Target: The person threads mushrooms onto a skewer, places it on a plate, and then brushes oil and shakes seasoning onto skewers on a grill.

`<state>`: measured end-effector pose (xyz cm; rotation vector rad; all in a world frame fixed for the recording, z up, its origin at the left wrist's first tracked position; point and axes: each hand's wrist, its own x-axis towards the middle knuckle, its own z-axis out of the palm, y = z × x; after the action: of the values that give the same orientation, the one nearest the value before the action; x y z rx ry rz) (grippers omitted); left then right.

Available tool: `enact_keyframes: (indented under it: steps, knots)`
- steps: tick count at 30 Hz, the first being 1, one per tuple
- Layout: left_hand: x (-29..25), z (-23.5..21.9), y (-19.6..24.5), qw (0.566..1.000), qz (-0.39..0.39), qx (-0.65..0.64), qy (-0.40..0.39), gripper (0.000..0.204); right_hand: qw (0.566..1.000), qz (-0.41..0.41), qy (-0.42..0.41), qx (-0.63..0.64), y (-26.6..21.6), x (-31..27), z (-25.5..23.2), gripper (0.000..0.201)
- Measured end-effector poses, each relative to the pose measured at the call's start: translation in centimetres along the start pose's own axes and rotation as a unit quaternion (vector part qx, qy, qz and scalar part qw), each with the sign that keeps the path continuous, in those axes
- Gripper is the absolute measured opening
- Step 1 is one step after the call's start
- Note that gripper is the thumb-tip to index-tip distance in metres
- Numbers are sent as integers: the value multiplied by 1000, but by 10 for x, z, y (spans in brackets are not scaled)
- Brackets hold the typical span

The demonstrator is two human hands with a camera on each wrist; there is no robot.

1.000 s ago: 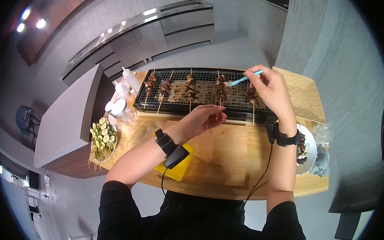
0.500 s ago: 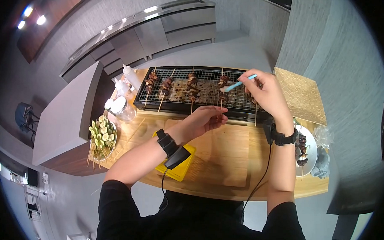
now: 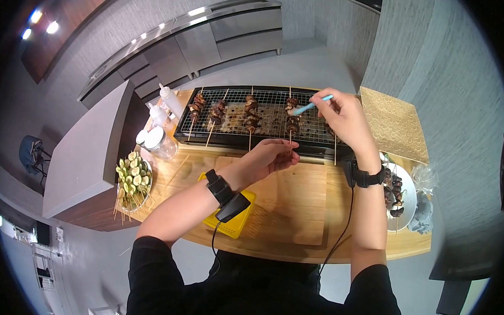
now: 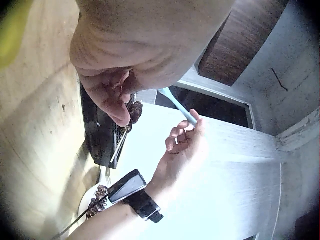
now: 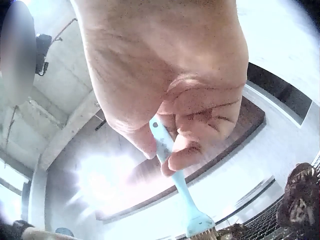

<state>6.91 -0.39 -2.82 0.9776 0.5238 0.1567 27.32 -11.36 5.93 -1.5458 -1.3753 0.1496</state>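
Observation:
In the head view my left hand (image 3: 268,158) pinches the lower stick end of a meat skewer (image 3: 292,124) lying across the black grill (image 3: 269,137). My right hand (image 3: 345,117) holds a light-blue brush (image 3: 305,109) above the grill, its bristles at the upper part of that same skewer. The right wrist view shows the brush handle (image 5: 182,187) between the thumb and fingers of my right hand (image 5: 170,85). Three other skewers (image 3: 251,114) lie to the left on the grate. A further one on the right is partly hidden behind my right hand.
White squeeze bottles (image 3: 170,101) and a lidded jar (image 3: 161,143) stand left of the grill, with a plate of green sliced skewers (image 3: 133,178) nearer. A yellow tray (image 3: 236,221) and wooden board (image 3: 289,203) lie in front. A white plate with skewers (image 3: 409,199) and gold board (image 3: 395,123) are right.
The brush has moved left from beside the skewer onto it, then up toward its upper part. My left hand keeps its hold on the stick, nearly in place.

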Motion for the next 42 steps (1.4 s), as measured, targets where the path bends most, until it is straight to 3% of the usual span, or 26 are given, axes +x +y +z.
enact_keyframes:
  steps: [2, 5, 23, 42]
  knots:
    - [1, -1, 0, 1000, 2, 2, 0, 23, 999, 7, -31, -18, -1, -1, -1, 14]
    - [1, 0, 0, 1000, 0, 4, 4, 23, 1000, -7, 22, -16, 6, 3, 4, 15]
    - [0, 0, 2, 1000, -5, 3, 8, 24, 997, -9, 78, -27, 24, 4, 13, 20]
    - [-3, 1, 4, 1000, -6, 6, 13, 24, 999, -15, 12, 30, 6, 0, -1, 15]
